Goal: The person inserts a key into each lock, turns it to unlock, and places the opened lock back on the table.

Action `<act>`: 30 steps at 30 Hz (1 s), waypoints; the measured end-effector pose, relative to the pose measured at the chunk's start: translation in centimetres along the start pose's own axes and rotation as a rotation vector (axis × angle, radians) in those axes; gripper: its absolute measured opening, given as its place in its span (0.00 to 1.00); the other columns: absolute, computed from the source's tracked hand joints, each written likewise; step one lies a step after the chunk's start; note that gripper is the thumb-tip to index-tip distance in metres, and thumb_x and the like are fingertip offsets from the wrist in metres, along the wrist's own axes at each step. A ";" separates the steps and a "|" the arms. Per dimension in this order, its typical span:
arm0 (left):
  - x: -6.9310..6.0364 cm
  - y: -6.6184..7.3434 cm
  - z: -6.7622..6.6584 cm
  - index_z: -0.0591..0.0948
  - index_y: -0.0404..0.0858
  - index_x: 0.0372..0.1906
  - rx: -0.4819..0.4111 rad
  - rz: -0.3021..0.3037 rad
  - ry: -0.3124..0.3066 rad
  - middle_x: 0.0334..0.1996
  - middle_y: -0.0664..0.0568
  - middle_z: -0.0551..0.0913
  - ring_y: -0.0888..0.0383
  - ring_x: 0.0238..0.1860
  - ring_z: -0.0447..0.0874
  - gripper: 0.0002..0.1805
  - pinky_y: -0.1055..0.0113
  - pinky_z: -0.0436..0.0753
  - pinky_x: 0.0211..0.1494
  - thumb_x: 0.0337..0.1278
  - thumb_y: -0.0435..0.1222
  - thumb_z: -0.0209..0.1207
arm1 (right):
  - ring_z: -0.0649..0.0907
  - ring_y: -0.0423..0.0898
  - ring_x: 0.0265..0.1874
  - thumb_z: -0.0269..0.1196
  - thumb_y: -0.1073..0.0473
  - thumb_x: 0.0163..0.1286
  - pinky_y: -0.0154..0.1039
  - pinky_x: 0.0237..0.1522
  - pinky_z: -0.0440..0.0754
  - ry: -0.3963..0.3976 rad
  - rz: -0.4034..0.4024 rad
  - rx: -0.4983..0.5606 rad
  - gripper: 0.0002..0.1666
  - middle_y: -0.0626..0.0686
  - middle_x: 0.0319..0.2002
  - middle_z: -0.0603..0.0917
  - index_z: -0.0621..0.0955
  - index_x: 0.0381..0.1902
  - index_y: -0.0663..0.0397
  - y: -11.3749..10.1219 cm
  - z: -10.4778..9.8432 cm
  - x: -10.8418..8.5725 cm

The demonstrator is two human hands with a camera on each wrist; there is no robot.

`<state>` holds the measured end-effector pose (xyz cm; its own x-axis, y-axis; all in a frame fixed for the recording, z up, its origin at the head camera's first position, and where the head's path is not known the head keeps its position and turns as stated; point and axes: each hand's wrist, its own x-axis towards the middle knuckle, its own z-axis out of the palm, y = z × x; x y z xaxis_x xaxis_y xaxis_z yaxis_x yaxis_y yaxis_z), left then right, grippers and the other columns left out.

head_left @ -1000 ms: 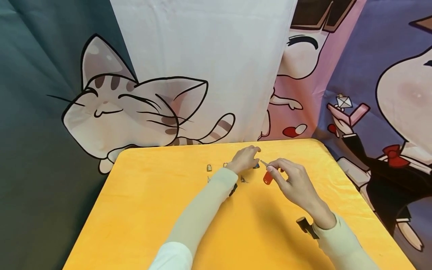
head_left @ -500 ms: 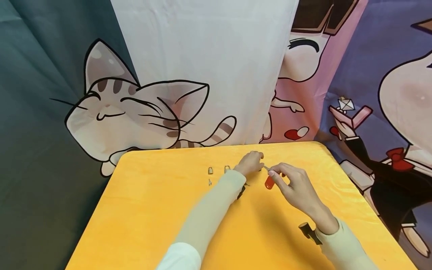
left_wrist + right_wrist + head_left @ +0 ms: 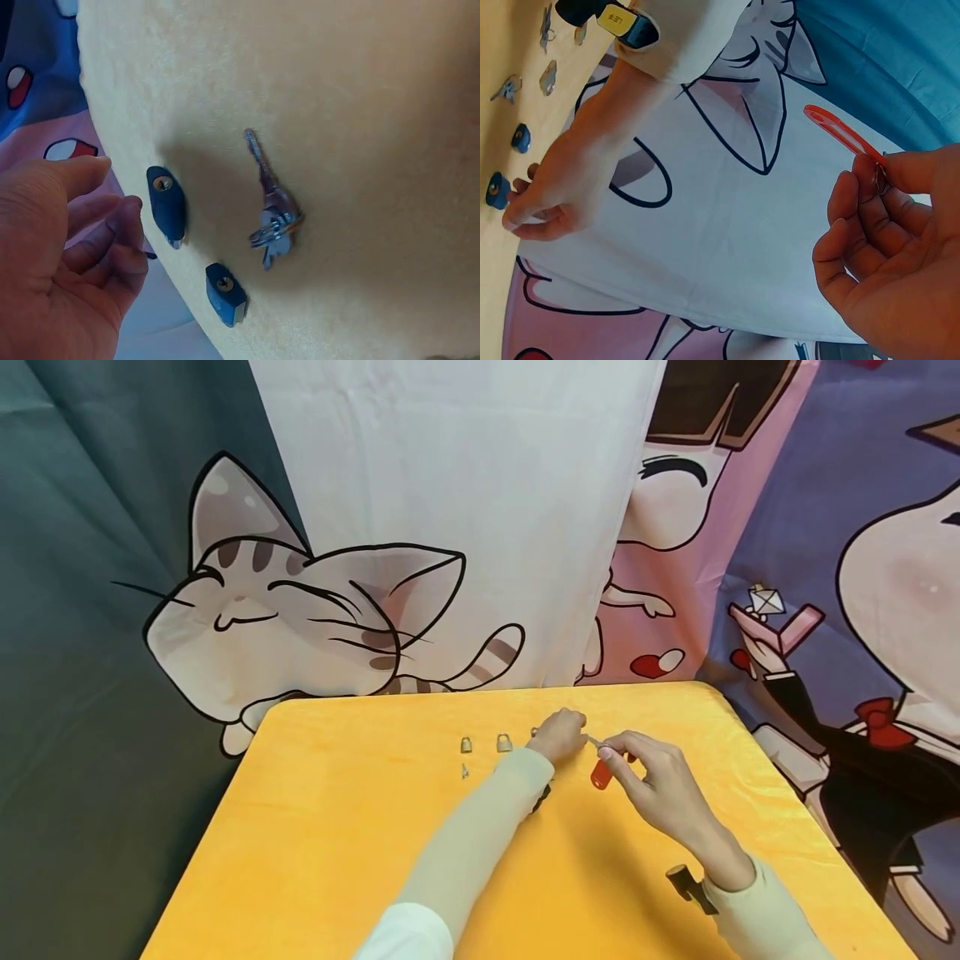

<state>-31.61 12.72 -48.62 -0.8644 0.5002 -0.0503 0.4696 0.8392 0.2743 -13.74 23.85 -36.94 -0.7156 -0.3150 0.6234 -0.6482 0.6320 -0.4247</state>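
Note:
My right hand (image 3: 663, 781) pinches a small key (image 3: 595, 742) and its ring between thumb and fingers. From it hangs a red tag (image 3: 602, 774), plain in the right wrist view, where the key itself is hidden. My left hand (image 3: 67, 262) reaches across the table with loosely bent fingers. Its fingertips are close to a blue padlock (image 3: 166, 206) with the keyhole facing up; no grip on it shows. A second blue padlock (image 3: 226, 295) lies beside the first. On the table near both lies a bunch of keys (image 3: 276, 214) on a ring.
Two brass padlocks stand on the yellow table (image 3: 337, 827): a left one (image 3: 467, 745) and a right one (image 3: 504, 743). Small keys (image 3: 465, 771) lie in front of the left one. A printed cartoon cloth (image 3: 480, 485) hangs behind the table's far edge.
The left hand has moved a little to the right, towards the right hand, and now covers the blue padlock seen earlier. The right hand still holds the key and red tag, nearly unmoved.

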 end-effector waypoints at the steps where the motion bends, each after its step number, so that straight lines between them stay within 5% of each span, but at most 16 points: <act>1: 0.0 0.0 0.2 0.84 0.42 0.48 0.006 -0.003 0.003 0.43 0.55 0.87 0.60 0.41 0.85 0.12 0.67 0.83 0.44 0.67 0.44 0.58 | 0.76 0.31 0.27 0.64 0.68 0.66 0.24 0.33 0.73 0.001 -0.001 -0.001 0.11 0.38 0.27 0.84 0.83 0.35 0.43 0.0 0.0 0.0; 16: 0.1 0.6 1.4 0.85 0.45 0.38 0.086 -0.098 0.058 0.33 0.56 0.88 0.63 0.31 0.84 0.05 0.68 0.82 0.31 0.64 0.38 0.60 | 0.75 0.31 0.26 0.65 0.69 0.65 0.24 0.33 0.73 -0.010 -0.009 0.015 0.12 0.38 0.29 0.84 0.83 0.37 0.43 -0.3 -0.1 -0.4; 30: 0.0 0.4 0.7 0.86 0.43 0.40 0.001 -0.195 0.034 0.35 0.54 0.88 0.59 0.34 0.86 0.09 0.66 0.84 0.35 0.60 0.42 0.64 | 0.74 0.31 0.25 0.64 0.69 0.66 0.26 0.31 0.73 -0.024 0.000 0.019 0.13 0.38 0.28 0.83 0.82 0.36 0.42 -0.2 -0.2 -0.3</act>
<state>-31.26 13.19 -49.21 -0.9447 0.3206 -0.0694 0.2929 0.9196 0.2617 -13.36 23.93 -36.94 -0.7213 -0.3318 0.6080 -0.6530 0.6184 -0.4373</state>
